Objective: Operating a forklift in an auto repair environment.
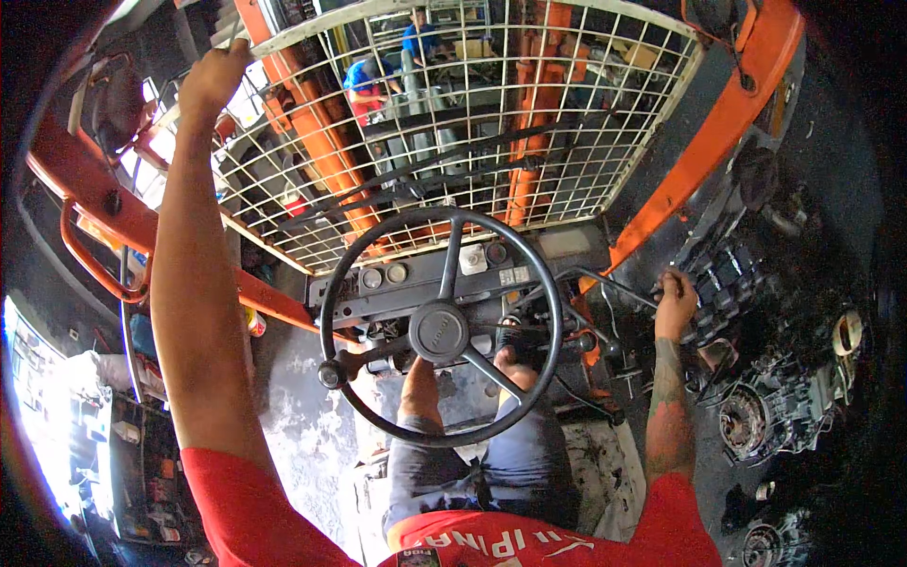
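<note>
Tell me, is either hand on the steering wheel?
No, the left hand grips the wire guard and the right hand a lever.

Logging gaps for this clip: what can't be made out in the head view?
- Left hand: what it grips on the wire guard, blurred near the rim.
- Right hand: the lever end, hidden in its fist.
- Feet: partly behind the steering wheel.
- Dashboard gauges: too small.

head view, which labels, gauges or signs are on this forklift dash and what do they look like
Round gauges: two small pale dials, left part of the dark dash behind the steering wheel.
White label: small squarish tag, dash centre.
Pale plate: small rectangle with dark print, right of the label.
Hub badge: round grey wheel centre, faint marking.
</note>
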